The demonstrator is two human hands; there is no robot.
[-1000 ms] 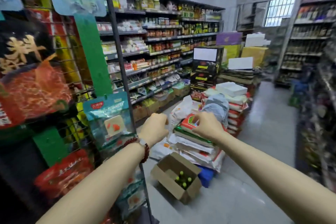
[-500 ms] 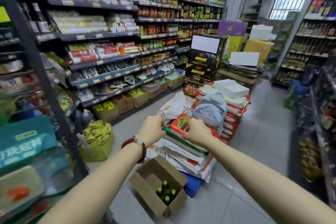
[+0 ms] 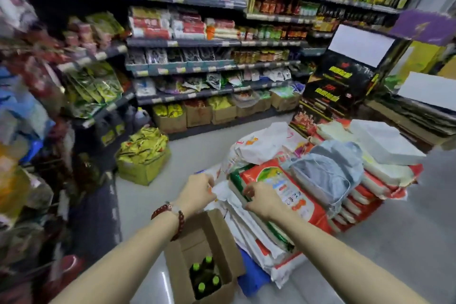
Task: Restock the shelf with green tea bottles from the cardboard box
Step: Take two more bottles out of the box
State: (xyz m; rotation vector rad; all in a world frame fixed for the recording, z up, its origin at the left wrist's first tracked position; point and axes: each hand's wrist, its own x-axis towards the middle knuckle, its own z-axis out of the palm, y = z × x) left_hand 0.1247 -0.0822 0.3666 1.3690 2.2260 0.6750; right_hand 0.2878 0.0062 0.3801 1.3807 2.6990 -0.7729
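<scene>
From the head camera, both arms are reaching forward over a shop aisle, and the left hand (image 3: 197, 194) is hanging in the air with its fingers curled inward into a loose fist; nothing can be seen held in them, though the fingertips are hidden behind the knuckles. A red bead bracelet (image 3: 172, 217) is sitting on that wrist. The right hand (image 3: 261, 201) is hovering just beside it, its fingers likewise curled under, and I cannot tell whether they are touching the sacks below. Below and slightly behind the left fingers, the cardboard box (image 3: 197, 242) is standing open on the pale floor (image 3: 197, 148), flaps up, and the green tea bottles (image 3: 204, 276) are standing upright in its near corner, four green caps showing. Just beyond the right fingers, a pile of sacks (image 3: 276, 185) is lying stacked flat, the top one orange and green, with a grey-blue cloth bag (image 3: 328, 170) resting on it. Well beyond both hands, the shelf (image 3: 187, 43) is running along the far side of the aisle, packed with packets and jars. Left of the left fingers, a yellow-green carton of snack bags (image 3: 143, 155) is sitting on the floor, and the near-left racks are blurring.
</scene>
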